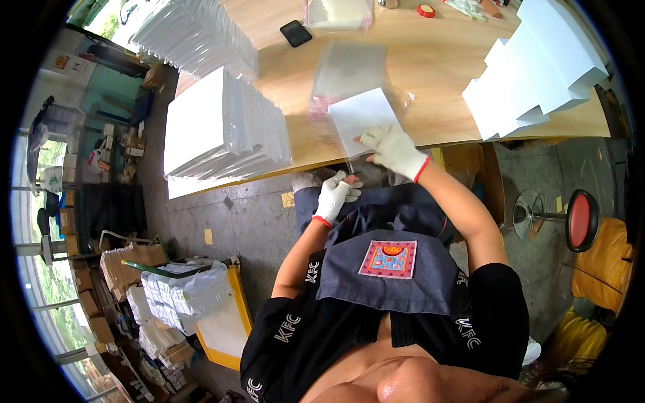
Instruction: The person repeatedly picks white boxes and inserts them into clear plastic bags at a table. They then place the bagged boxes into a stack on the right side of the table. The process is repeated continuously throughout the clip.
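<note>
1. The right hand, in a white glove with bare fingertips, is in the centre of the frame, its fingers partly curled over the lower right part of the white sheet. Whether it pinches the sheet or only rests on it, I cannot tell.
2. The left hand, gloved the same way, is just below and left of it, off the table's near edge, fingers loosely bent. Whether it grips anything is unclear.
3. The sheet lies tilted in the centre of the frame, at the near edge of the table, overlapping the clear bags spread above it.
4. Left of the sheet, well apart, stands a tall front stack of white sheets with clear film along its side; a back stack rises in the upper left.
5. In the upper right is a stepped white pile.
6. Along the top lie a black phone, a bag pack, a red roll and a spare glove.
7. A red-and-black stool stands at the right edge, near a yellow sack.
</note>
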{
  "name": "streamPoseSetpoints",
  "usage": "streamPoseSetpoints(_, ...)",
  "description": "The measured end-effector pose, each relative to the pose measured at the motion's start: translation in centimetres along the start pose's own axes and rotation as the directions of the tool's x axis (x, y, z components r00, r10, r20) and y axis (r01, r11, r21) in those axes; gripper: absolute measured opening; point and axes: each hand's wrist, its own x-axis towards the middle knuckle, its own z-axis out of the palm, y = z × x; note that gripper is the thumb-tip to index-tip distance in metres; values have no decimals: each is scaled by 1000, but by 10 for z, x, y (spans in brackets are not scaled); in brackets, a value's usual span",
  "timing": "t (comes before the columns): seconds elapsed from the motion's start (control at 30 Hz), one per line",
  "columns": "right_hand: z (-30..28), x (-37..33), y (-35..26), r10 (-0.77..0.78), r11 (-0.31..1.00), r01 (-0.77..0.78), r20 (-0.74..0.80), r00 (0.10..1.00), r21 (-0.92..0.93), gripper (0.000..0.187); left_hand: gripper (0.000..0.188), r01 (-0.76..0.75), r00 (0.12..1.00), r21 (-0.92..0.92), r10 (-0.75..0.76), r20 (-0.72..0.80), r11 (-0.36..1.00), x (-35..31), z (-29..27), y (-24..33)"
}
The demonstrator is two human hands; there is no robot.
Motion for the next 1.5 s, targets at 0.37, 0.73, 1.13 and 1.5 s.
streamPoseSetpoints(0.37,31,-23,-51,84,982,-123,245,966,147,19,23,-63,992,-26,65,105,998,7,-11,-12)
streamPoseSetpoints(0.73,43,-302,145,834,-551,269,512,206,790,22,26,69,983,95,-84,163,993,-2,-36,1)
streamPoseSetpoints(1.13,27,-161,70,644,737,-676,310,699,-5,26,48,-555,451,827,804,388,-88,18,-40,-4)
streamPoseSetpoints(1.5,12,-66,40,-211,970,133,-430,878,-204,44,19,-702,64,579,773,631,-415,28,-21,44)
